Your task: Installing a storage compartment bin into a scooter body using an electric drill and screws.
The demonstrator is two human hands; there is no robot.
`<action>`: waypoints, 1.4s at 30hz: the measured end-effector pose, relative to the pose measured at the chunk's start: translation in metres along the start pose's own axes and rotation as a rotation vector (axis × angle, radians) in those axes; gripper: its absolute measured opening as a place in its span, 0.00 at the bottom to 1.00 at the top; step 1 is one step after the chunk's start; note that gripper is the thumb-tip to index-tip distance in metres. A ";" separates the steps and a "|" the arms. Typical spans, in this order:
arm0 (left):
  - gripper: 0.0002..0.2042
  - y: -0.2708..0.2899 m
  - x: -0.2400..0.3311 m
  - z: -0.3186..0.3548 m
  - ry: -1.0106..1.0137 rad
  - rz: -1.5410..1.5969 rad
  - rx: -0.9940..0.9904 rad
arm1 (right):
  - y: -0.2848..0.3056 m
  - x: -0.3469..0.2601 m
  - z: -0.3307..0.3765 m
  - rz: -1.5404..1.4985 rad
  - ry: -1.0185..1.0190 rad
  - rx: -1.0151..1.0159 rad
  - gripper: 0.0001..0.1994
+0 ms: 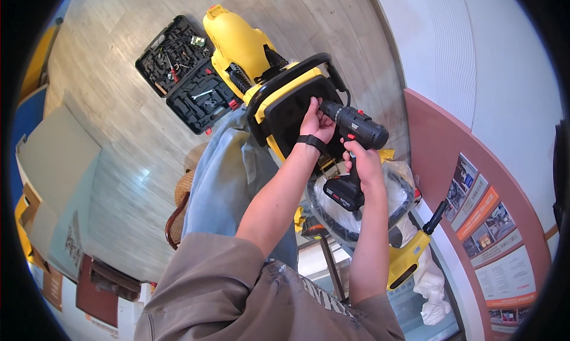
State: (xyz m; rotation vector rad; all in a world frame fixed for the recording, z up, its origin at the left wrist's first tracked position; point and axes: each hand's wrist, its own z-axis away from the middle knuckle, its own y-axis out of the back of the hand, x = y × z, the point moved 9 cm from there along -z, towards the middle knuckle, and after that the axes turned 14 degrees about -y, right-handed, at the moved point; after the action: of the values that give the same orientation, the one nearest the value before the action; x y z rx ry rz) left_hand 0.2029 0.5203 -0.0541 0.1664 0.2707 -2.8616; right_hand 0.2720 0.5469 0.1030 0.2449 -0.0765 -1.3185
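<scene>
I note an open black tool case (187, 73) on the wood floor (119, 139), a cardboard box (56, 186) at its left edge, posters (490, 240) on the wall.

Your right hand (363, 163) grips the handle of the cordless drill (354, 140), whose nose points left into the machine (261, 68) in front of you. Your left hand (316, 125) sits at the drill's nose, against the machine's panel. Beyond the machine, to its left, an open tool case (187, 73) lies on the floor (119, 133). A wall (469, 180) runs along your right.
</scene>
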 end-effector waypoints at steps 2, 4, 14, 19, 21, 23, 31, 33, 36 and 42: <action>0.10 -0.002 0.001 0.002 0.030 0.063 -0.042 | 0.000 0.000 0.000 0.003 0.002 0.004 0.13; 0.10 -0.004 -0.001 0.004 0.062 0.123 -0.084 | 0.001 0.001 -0.001 0.004 0.004 0.011 0.13; 0.11 0.000 -0.005 -0.006 0.081 0.157 -0.074 | 0.002 -0.003 -0.002 0.000 0.003 0.005 0.10; 0.10 0.003 -0.007 -0.005 0.091 0.150 -0.040 | 0.004 -0.002 -0.002 0.014 0.003 0.015 0.09; 0.10 0.008 -0.007 0.000 0.068 0.077 0.050 | 0.006 -0.001 -0.003 0.016 -0.002 0.023 0.09; 0.10 0.010 -0.010 -0.005 0.084 0.099 0.026 | 0.006 0.001 -0.006 0.023 0.004 0.022 0.09; 0.10 0.011 -0.008 -0.004 0.070 0.089 0.018 | 0.005 0.001 -0.007 0.023 0.008 0.021 0.09; 0.07 0.015 -0.002 0.008 0.033 0.010 0.062 | 0.005 0.001 -0.007 0.028 0.023 0.022 0.11; 0.06 0.026 0.016 0.015 -0.015 -0.219 -0.026 | 0.002 0.002 -0.009 0.017 0.027 0.011 0.12; 0.09 0.021 0.069 0.044 -0.603 -1.253 -0.262 | -0.001 -0.008 -0.008 0.024 0.125 0.014 0.05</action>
State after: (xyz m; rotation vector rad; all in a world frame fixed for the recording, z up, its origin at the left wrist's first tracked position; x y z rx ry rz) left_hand 0.1384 0.4750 -0.0245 -1.3409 0.8356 -3.7196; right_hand 0.2707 0.5556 0.0961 0.3370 0.0172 -1.2764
